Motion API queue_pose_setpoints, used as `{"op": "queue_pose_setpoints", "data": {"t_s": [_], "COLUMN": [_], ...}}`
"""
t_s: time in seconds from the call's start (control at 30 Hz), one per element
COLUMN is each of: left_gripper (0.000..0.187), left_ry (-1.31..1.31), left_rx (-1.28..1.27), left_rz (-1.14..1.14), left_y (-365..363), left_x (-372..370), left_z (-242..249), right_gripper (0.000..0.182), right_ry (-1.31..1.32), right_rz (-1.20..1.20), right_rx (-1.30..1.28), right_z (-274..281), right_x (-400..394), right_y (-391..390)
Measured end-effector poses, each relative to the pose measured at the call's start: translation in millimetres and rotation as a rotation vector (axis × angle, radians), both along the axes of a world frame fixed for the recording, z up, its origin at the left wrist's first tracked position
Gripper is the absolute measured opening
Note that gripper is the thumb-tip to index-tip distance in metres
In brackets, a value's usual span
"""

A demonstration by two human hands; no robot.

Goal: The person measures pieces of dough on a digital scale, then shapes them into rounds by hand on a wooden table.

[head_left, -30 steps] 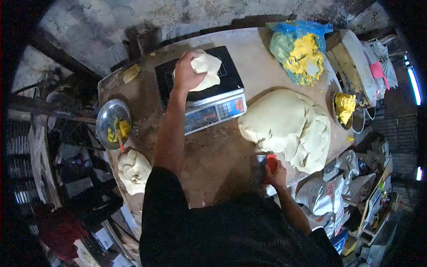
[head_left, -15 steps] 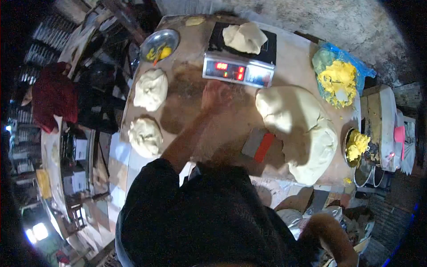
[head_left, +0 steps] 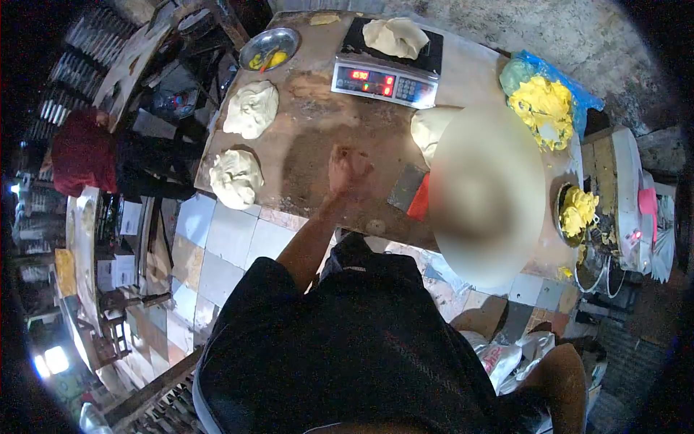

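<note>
Four portions of pale dough show: two separate lumps, the upper one (head_left: 251, 108) and the lower one (head_left: 236, 179), at the left edge of the table (head_left: 311, 94); a third piece (head_left: 395, 37) on the scale (head_left: 383, 83) at the upper centre of the frame; and a large mass (head_left: 429, 134) right of centre, mostly hidden by a blurred oval. One scraper (head_left: 418, 197) with a red edge lies just beside that mass. Yellow stuff sits in three places: a steel bowl (head_left: 251, 45) at upper left, a blue plastic bag (head_left: 587, 101) at upper right, and a small bowl (head_left: 562, 210) at the right edge.

The dough is cream-white and smooth-skinned; the two left lumps are folded and creased on top, the piece on the scale is irregular, and the visible end of the large mass is rounded. Red digits glow on the scale.

The left arm reaches up from the lower centre, its hand (head_left: 350, 170) over the middle of the table, apart from the dough. The fingers look drawn in, but blur means I cannot tell how narrow the grip is. The right arm bends at lower right; its hand is out of view, so I cannot tell its grip.
</note>
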State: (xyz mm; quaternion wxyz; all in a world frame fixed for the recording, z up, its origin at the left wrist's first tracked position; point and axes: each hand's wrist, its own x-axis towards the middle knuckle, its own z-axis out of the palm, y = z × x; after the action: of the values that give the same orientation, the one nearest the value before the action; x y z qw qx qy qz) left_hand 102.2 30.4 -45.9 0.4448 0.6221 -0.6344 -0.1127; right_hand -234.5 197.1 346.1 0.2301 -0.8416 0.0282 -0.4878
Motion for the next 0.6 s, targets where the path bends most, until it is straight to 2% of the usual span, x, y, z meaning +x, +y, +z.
{"op": "queue_pose_setpoints", "data": {"t_s": [0.13,0.17,0.23,0.27,0.33,0.4,0.53,0.57,0.6], "left_gripper": [0.032,0.032,0.032,0.032,0.032,0.029,0.028,0.027,0.027], "left_ry": [-0.079,0.291,0.656,0.832,1.005,-0.012,0.158,0.563,0.766], "left_rx": [-0.067,-0.037,-0.006,0.014,0.039,0.034,0.044,0.076,0.099], "left_rz": [0.026,-0.037,-0.104,-0.161,-0.214,-0.029,-0.085,-0.107,-0.122], "left_y": [-0.4,-3.1,-8.8,-6.9,-3.2,-5.2,-33.2,-42.2,-50.8], "left_x": [-1.3,-3.7,-2.8,-2.7,-2.1,-0.9,19.9,24.5,30.9], "left_z": [-0.7,-6.3,-17.1,-10.5,9.7,33.9,-0.4,-5.8,-10.9], "right_gripper": [0.036,0.036,0.035,0.035,0.035,0.035,0.035,0.034,0.034], "right_ry": [0.001,0.006,0.004,0.002,0.001,0.004,0.009,0.011,0.017], "right_rz": [-0.005,-0.004,-0.007,-0.005,-0.001,0.0,0.004,0.004,-0.001], "right_rx": [-0.006,0.0,0.005,0.004,0.016,0.032,0.063,0.073,0.084], "right_z": [1.3,0.8,-0.8,-1.6,-4.0,-8.0,-14.9,-16.0,-16.2], "right_x": [-4.4,-5.3,-6.0,-6.1,-5.1,-3.4,10.2,16.0,21.7], "right_y": [10.4,11.3,10.2,9.8,4.6,-4.1,-30.0,-38.5,-46.8]}}
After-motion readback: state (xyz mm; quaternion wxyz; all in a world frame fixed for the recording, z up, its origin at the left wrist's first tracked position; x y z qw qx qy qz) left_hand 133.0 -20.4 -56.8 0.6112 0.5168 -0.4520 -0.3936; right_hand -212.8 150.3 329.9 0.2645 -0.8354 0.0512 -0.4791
